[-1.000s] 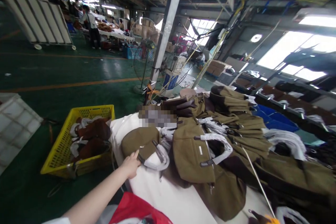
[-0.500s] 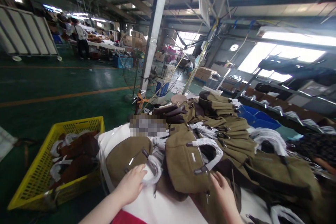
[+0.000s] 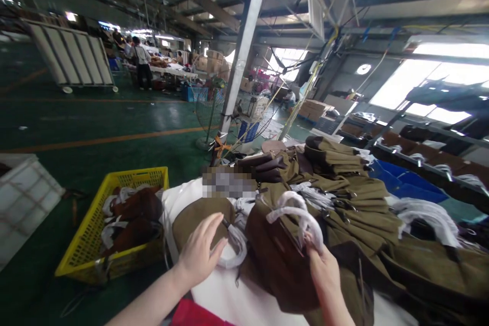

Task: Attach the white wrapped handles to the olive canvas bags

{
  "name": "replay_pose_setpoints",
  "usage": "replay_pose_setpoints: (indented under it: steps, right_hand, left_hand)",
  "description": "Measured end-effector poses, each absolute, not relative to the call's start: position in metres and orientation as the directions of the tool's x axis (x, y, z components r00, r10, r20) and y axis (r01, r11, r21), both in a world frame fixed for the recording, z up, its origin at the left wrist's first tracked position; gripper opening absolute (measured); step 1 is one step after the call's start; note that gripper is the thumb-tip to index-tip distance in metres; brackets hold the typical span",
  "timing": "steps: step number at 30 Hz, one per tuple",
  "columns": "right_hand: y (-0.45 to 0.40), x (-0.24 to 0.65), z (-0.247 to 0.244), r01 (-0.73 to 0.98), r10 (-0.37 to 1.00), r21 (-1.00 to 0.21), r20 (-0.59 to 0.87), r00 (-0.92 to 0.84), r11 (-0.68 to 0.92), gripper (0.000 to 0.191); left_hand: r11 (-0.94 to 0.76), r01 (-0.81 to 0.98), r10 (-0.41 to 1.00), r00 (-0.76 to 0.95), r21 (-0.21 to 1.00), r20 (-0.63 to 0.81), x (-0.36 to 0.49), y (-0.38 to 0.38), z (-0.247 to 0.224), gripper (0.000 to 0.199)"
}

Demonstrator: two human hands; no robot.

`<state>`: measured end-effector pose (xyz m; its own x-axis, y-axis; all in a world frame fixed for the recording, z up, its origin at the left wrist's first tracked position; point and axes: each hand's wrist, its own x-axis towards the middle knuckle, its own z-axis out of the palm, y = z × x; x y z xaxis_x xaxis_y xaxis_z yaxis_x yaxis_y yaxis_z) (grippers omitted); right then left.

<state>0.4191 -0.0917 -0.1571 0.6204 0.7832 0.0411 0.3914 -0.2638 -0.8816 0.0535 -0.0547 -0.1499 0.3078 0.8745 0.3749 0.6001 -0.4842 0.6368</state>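
My right hand (image 3: 321, 264) is closed on a white-wrapped handle (image 3: 315, 221) of a handbag (image 3: 280, 265), whose dark brown underside or back faces me. My left hand (image 3: 202, 252) is open, fingers apart, in front of an olive handbag (image 3: 191, 221) with a coiled white-wrapped handle (image 3: 239, 249) beside the thumb; whether it touches them I cannot tell. Both bags lie on a white-covered table (image 3: 237, 295). Behind and to the right is a heap of olive handbags (image 3: 355, 214) with metal rings and wrapped handles.
A yellow crate (image 3: 76, 242) with brown bags stands on the floor at left, near a white container (image 3: 26, 204). A metal post (image 3: 244, 46) and a fan (image 3: 208, 112) rise behind the table. Blue sheeting (image 3: 405, 181) and a rack of bags are at right. People work far back.
The handbag at centre has turned from its olive front to its dark brown side. My right hand now grips its handle; my left hand has lifted and opened. The view has swung left.
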Motion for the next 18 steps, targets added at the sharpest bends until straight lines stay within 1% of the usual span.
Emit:
replay_pose_setpoints:
  steps: [2, 3, 4, 5, 6, 7, 8, 9, 10, 11, 12, 13, 15, 16, 17, 18]
  right_hand:
    - [-0.110, 0.395, -0.128, 0.560, 0.896, -0.821, 0.161, 0.415, -0.112, 0.045]
    - [-0.119, 0.385, -0.114, 0.618, 0.930, -0.786, 0.204, 0.305, -0.030, 0.042]
    - [-0.128, 0.376, -0.102, 0.648, 0.950, -0.761, 0.229, 0.214, 0.037, 0.040]
    - [-0.136, 0.369, -0.092, 0.647, 0.960, -0.759, 0.228, 0.164, 0.070, 0.038]
    - [-0.142, 0.365, -0.086, 0.627, 0.967, -0.775, 0.211, 0.142, 0.077, 0.037]
    - [-0.146, 0.362, -0.082, 0.588, 0.973, -0.807, 0.180, 0.147, 0.061, 0.036]
    - [-0.149, 0.360, -0.081, 0.532, 0.974, -0.847, 0.134, 0.181, 0.018, 0.036]
    - [-0.151, 0.360, -0.082, 0.457, 0.969, -0.889, 0.079, 0.233, -0.037, 0.036]
    - [-0.152, 0.360, -0.083, 0.361, 0.956, -0.928, 0.020, 0.292, -0.091, 0.037]
    - [-0.153, 0.361, -0.085, 0.255, 0.938, -0.958, -0.038, 0.344, -0.132, 0.038]
    - [-0.154, 0.362, -0.086, 0.148, 0.917, -0.976, -0.088, 0.390, -0.157, 0.039]
    - [-0.154, 0.363, -0.087, 0.051, 0.896, -0.986, -0.124, 0.427, -0.160, 0.038]
    - [-0.158, 0.367, -0.087, -0.066, 0.865, -0.992, -0.127, 0.486, -0.109, 0.034]
    - [-0.160, 0.369, -0.086, -0.071, 0.857, -0.996, -0.081, 0.509, -0.053, 0.031]
    - [-0.164, 0.373, -0.084, -0.048, 0.858, -0.999, -0.004, 0.513, 0.025, 0.028]
    - [-0.168, 0.378, -0.082, -0.010, 0.868, -0.994, 0.092, 0.489, 0.111, 0.024]
  left_hand:
    - [-0.523, 0.607, 0.843, 0.269, 0.599, 0.465, 0.048, -0.052, -0.117, 0.061]
    - [-0.539, 0.599, 0.836, 0.294, 0.592, 0.463, 0.046, -0.050, -0.100, 0.066]
    - [-0.558, 0.578, 0.830, 0.365, 0.596, 0.422, 0.045, -0.048, -0.084, 0.072]
    - [-0.583, 0.531, 0.805, 0.482, 0.615, 0.346, 0.044, -0.044, -0.071, 0.080]
    - [-0.608, 0.448, 0.731, 0.639, 0.655, 0.240, 0.045, -0.041, -0.062, 0.087]
    - [-0.610, 0.339, 0.589, 0.799, 0.716, 0.123, 0.047, -0.037, -0.057, 0.093]
    - [-0.571, 0.222, 0.397, 0.917, 0.790, 0.029, 0.051, -0.034, -0.057, 0.096]
    - [-0.492, 0.125, 0.207, 0.978, 0.862, -0.024, 0.057, -0.032, -0.061, 0.096]
    - [-0.392, 0.067, 0.074, 0.996, 0.917, -0.041, 0.064, -0.031, -0.069, 0.092]
    - [-0.293, 0.043, 0.024, 0.999, 0.955, -0.038, 0.072, -0.031, -0.079, 0.084]
    - [-0.203, 0.040, 0.032, 0.999, 0.978, -0.034, 0.081, -0.031, -0.091, 0.074]
    - [-0.120, 0.042, 0.073, 0.997, 0.992, -0.033, 0.089, -0.030, -0.103, 0.066]
    - [0.056, 0.031, 0.158, 0.987, 0.998, -0.039, 0.105, -0.026, -0.124, 0.060]
    - [0.163, 0.005, 0.202, 0.979, 0.987, -0.038, 0.112, -0.021, -0.131, 0.059]
    - [0.283, -0.042, 0.256, 0.966, 0.958, -0.033, 0.116, -0.015, -0.136, 0.057]
    - [0.410, -0.113, 0.331, 0.943, 0.905, -0.032, 0.120, -0.008, -0.141, 0.055]
